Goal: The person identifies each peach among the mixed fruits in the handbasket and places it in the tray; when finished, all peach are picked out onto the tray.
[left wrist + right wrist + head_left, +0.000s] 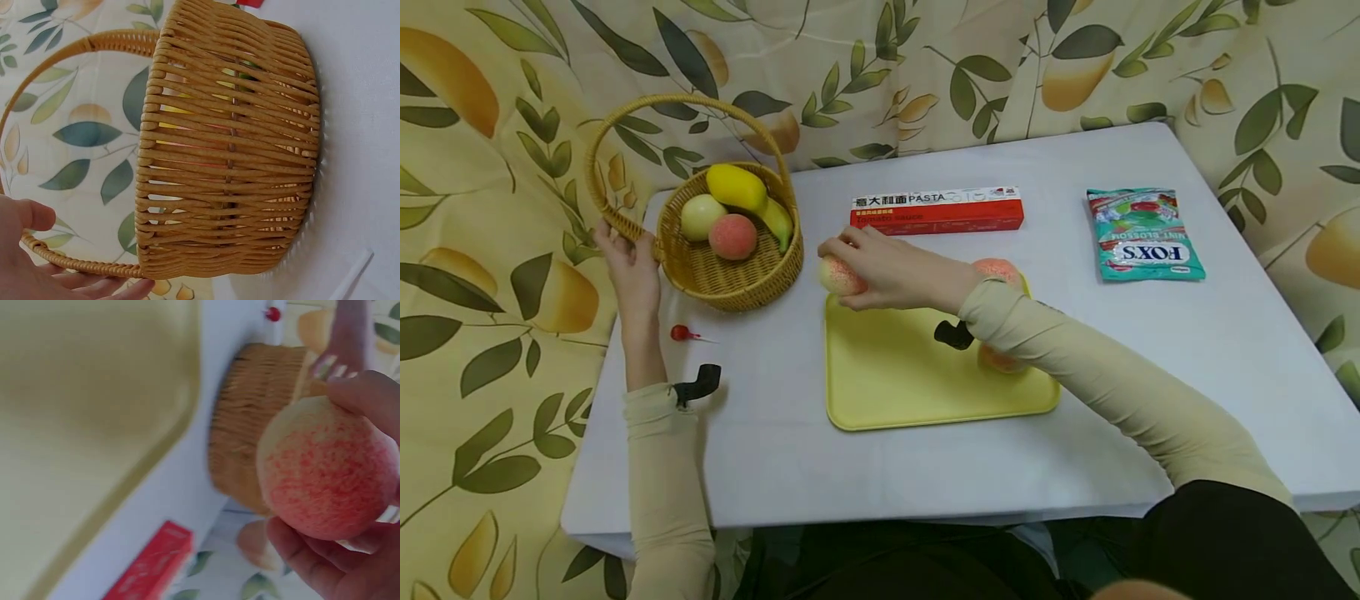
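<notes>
My right hand (883, 267) grips a pale peach with red speckles (328, 469), thumb on one side and fingers on the other, above the yellow tray's (880, 425) far left corner. At the left, my left hand (631, 271) is at the handle (94, 265) of a wicker basket (730, 292). Its fingers lie rather straight behind the handle and its thumb stands apart. Inside the basket are a banana (737, 187), a pale round fruit (702, 217) and a pinkish-red peach (732, 237). Two more peaches, one of them (997, 268) at the far edge, are partly hidden by my right forearm at the tray.
A red pasta box (936, 212) lies behind the tray, and a green candy bag (1145, 235) is at the far right. A red lollipop (681, 332) lies in front of the basket. Patterned cloth (880, 75) hangs behind the white table (820, 483).
</notes>
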The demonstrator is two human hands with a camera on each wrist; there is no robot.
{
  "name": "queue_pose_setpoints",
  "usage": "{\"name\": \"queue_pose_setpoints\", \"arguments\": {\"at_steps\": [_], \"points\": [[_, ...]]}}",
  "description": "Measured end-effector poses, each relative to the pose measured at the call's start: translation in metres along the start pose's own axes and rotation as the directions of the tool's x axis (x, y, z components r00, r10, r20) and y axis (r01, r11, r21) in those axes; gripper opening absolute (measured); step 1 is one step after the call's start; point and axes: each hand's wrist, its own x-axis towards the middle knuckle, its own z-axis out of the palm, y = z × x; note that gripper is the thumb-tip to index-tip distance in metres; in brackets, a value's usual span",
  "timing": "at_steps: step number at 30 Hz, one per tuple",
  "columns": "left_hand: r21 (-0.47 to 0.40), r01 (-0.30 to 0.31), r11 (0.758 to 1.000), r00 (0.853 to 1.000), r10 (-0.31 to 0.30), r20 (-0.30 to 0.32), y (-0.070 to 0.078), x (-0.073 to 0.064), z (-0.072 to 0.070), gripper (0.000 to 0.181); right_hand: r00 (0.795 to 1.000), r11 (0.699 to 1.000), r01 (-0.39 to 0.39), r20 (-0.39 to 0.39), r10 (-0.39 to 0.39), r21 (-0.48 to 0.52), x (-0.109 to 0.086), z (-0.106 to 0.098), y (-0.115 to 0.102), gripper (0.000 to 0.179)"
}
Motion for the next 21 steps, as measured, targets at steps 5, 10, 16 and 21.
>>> {"name": "queue_pose_setpoints", "arguments": {"at_steps": [5, 10, 16, 21], "points": [[-0.031, -0.002, 1.0, 1.0, 0.002, -0.001, -0.002, -0.001, -0.001, 0.063, 0.994, 0.999, -0.032, 0.1, 0.033, -0.015, -0.004, 0.007, 0.018, 0.058], [0.011, -0.012, 1.0, 1.0, 0.012, 0.011, 0.002, -0.001, -0.001, 0.064, 0.983, 0.996, -0.071, 0.168, 0.079, -0.055, 0.0, 0.013, 0.033, 0.054], [0.042, -0.015, 0.999, 1.0, 0.014, 0.023, 0.003, 0.001, 0.001, 0.065, 0.967, 0.993, -0.107, 0.227, 0.117, -0.058, 0.002, 0.021, 0.039, 0.054], [0.097, 0.0, 0.995, 1.0, -0.002, 0.021, 0.005, -0.003, 0.0, 0.069, 0.953, 0.991, -0.112, 0.276, 0.127, -0.067, 0.002, 0.025, 0.034, 0.06]]}}
